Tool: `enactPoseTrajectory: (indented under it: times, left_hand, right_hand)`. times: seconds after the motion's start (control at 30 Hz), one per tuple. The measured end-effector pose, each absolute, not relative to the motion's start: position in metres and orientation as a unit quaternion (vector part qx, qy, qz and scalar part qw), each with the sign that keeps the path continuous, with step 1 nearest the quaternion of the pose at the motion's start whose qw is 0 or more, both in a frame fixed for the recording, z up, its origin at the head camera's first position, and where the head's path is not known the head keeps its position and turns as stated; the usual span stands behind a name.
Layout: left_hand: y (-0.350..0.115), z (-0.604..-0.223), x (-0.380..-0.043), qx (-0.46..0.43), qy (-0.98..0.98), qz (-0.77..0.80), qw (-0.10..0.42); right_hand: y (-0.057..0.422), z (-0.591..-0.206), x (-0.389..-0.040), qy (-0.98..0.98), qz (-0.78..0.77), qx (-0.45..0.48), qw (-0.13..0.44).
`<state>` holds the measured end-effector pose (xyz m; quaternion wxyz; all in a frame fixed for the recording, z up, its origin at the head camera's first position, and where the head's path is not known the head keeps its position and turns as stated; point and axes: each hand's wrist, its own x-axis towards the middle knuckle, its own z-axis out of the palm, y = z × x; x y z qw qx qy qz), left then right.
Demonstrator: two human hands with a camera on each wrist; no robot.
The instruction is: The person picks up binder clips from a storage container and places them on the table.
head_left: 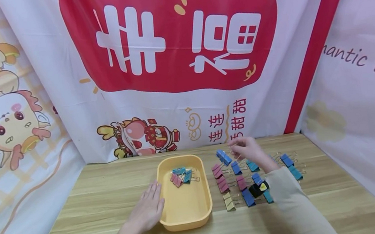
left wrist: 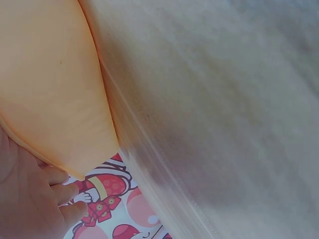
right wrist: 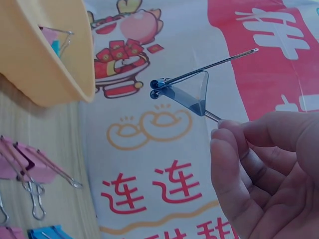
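Observation:
My right hand (head_left: 249, 150) pinches a blue binder clip (head_left: 224, 157) by a wire handle, above the table and right of a yellow tray (head_left: 188, 225). In the right wrist view, thumb and fingertips grip one handle of this clip (right wrist: 193, 100), while its other handle sticks out freely. My left hand (head_left: 145, 211) rests along the tray's left wall with its fingers extended. Inside the tray lie a pink clip (head_left: 176, 180), a teal clip (head_left: 188, 176) and a blue clip (head_left: 179, 170). The left wrist view shows the left hand (left wrist: 35, 199) against the tray wall (left wrist: 55, 74).
Right of the tray, several binder clips stand in rough rows: pink (head_left: 222, 185), yellow (head_left: 229, 202), blue (head_left: 248, 197) and teal (head_left: 296, 172). My right forearm partly covers them. A printed cloth (head_left: 179, 106) hangs behind the wooden table (head_left: 112, 188).

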<state>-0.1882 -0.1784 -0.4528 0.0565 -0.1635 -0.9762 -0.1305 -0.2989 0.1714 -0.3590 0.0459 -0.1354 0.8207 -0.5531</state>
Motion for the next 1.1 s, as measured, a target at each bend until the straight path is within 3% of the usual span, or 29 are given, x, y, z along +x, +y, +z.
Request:
enactPoseTrajectory:
  times: [0.63, 1.1]
  left_hand:
    - [-0.180, -0.455, -0.189, -0.158, -0.978, -0.129, 0.050]
    - [-0.180, -0.456, -0.190, -0.162, -0.977, -0.128, 0.054]
  right_hand:
    - [0.214, -0.354, -0.291, 0.818, -0.566, -0.100, 0.023]
    - [0.259, -0.357, -0.284, 0.830, -0.551, -0.077, -0.037]
